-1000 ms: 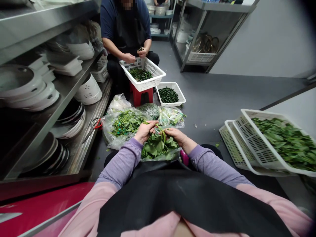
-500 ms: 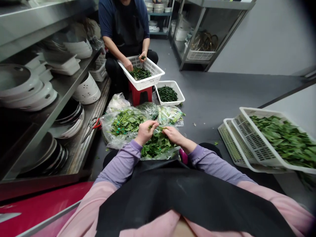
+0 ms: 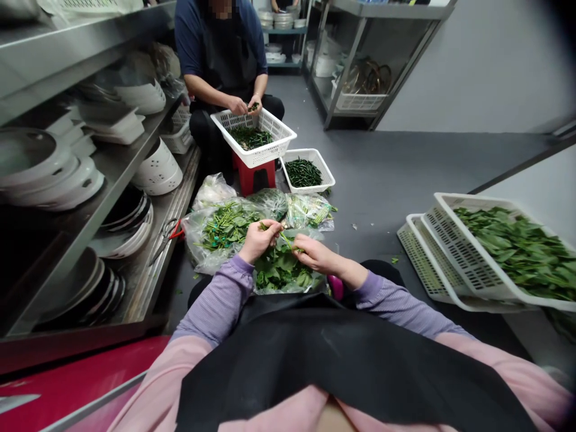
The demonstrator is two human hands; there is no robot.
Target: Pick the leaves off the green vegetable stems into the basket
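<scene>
My left hand (image 3: 261,240) is closed, pinching one end of a green leafy-vegetable stem (image 3: 285,239). The other end lies in the closed fingers of my right hand (image 3: 312,253), so the stem spans the gap between both hands. Below them, a clear plastic bag holds a heap of green leaves (image 3: 285,270). To the left sits another open plastic bag (image 3: 193,237) with leafy stems (image 3: 227,225) in it. Behind my hands lies a bag of paler green stalks (image 3: 310,211).
A co-worker (image 3: 220,66) sits ahead with a white basket (image 3: 252,157) on a red stool (image 3: 255,178). Beside it is a basket of green chillies (image 3: 303,172). Stacked baskets with leaves (image 3: 517,252) stand right. Left, a shelf (image 3: 148,264) holds dishes and red-handled scissors (image 3: 168,235).
My hands have drawn slightly apart, and more of the stem shows between them. The co-worker's hands have come together above the basket. The view has shifted slightly.
</scene>
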